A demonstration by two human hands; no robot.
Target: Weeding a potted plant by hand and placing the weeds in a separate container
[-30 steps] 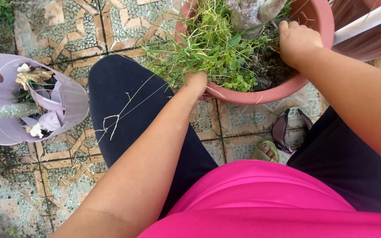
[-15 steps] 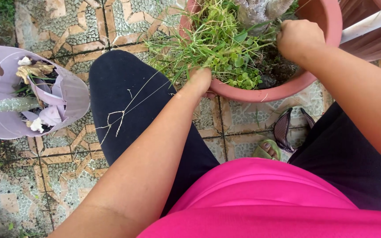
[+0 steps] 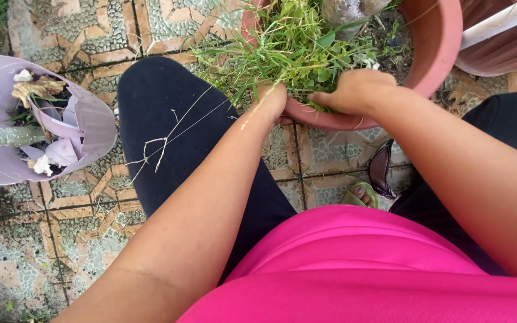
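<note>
1. Since the earlier frame, the right hand had come down from the far side of the terracotta pot to its near rim, at upper centre of the frame, and now lay close to the left hand.
2. The left hand had stayed at the near rim of the pot, a little left of centre; its fingers were buried in the weeds, so whether they were closed on any stems could not be told.
3. The right hand rested knuckles-up over the rim with fingers curled down into the greenery; its grip likewise could not be confirmed.
4. The two hands were near each other but apart, a small gap of pot rim showing between them.
5. The weeds filled the left half of the pot and spilled over its edge; bare soil showed toward the upper right.
6. A grey plant trunk rose from the pot at the top edge.
7. A broken pale-purple pot holding debris lay at left on the patterned tile floor.
8. A foot in a green sandal showed below the pot.
9. A white pipe crossed the upper right corner.
</note>
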